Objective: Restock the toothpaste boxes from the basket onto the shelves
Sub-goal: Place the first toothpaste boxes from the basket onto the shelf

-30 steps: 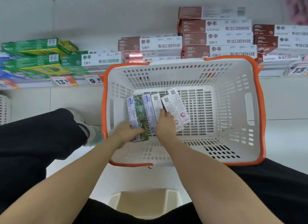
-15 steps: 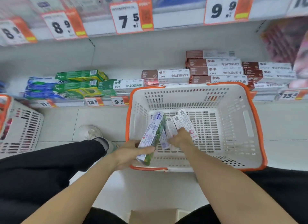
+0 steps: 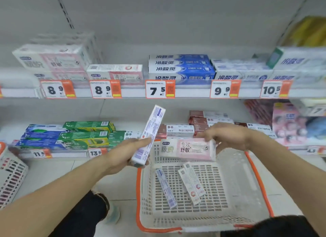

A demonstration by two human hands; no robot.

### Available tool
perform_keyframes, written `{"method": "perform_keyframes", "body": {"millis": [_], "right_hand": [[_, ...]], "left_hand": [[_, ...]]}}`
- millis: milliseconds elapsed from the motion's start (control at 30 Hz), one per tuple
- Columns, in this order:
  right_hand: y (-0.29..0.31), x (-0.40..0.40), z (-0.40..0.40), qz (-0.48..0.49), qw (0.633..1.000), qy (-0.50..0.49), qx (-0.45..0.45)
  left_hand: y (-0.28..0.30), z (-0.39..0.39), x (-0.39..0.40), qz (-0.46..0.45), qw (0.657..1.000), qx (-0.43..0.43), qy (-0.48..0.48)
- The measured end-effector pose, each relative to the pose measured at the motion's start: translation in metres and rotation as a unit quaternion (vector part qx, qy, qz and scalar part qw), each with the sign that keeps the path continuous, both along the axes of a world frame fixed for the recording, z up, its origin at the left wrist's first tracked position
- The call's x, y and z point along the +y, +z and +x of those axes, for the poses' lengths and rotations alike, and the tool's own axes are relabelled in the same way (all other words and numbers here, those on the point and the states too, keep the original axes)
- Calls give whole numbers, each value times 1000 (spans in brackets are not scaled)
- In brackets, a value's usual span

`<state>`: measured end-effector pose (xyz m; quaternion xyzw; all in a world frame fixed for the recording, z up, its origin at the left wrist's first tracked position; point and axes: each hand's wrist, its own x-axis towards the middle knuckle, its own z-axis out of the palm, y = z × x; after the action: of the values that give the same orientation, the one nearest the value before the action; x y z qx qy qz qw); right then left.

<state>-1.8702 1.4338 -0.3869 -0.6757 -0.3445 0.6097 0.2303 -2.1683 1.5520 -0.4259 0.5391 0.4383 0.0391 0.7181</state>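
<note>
My left hand (image 3: 123, 153) grips a white and blue toothpaste box (image 3: 150, 131), held upright and tilted, just left of the basket. My right hand (image 3: 227, 136) holds a pink and white toothpaste box (image 3: 187, 149) lengthwise above the basket's far rim. The white basket with an orange rim (image 3: 247, 192) stands on the floor below, with three boxes lying in it: a blue-ended one (image 3: 166, 188) and two white ones (image 3: 191, 182). On the upper shelf (image 3: 132, 93), matching pink boxes (image 3: 51, 60) sit at the left above an 8.9 price tag.
Blue toothpaste boxes (image 3: 181, 67) fill the upper shelf's middle. The lower shelf holds green boxes (image 3: 86, 132) and brown and white boxes (image 3: 180, 130). A second white basket (image 3: 10, 173) stands at the far left on the floor. My dark-trousered knee (image 3: 84, 217) is beside the basket.
Both hands have risen out of the basket, each with a box. The view has tilted up, so the upper shelf with its price tags now shows.
</note>
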Motion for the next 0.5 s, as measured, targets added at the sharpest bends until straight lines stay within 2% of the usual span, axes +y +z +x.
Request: {"method": "perform_keyframes", "body": {"millis": [67,200,333,500], "right_hand": [[16,-15,-1,35,998,-13,56],[11,-39,-10,87,976,-112,165],[9,-38,-19,166,951,-194,174],[12,-28,-31,205,948,-178,164]], "left_hand": [[13,-2,3,-18,999,-29,-2],[26,1,1,-48,995,-88,-29],[35,6,3,-58,988,-141,20],[43,0,9,-56,983,-164,57]]}}
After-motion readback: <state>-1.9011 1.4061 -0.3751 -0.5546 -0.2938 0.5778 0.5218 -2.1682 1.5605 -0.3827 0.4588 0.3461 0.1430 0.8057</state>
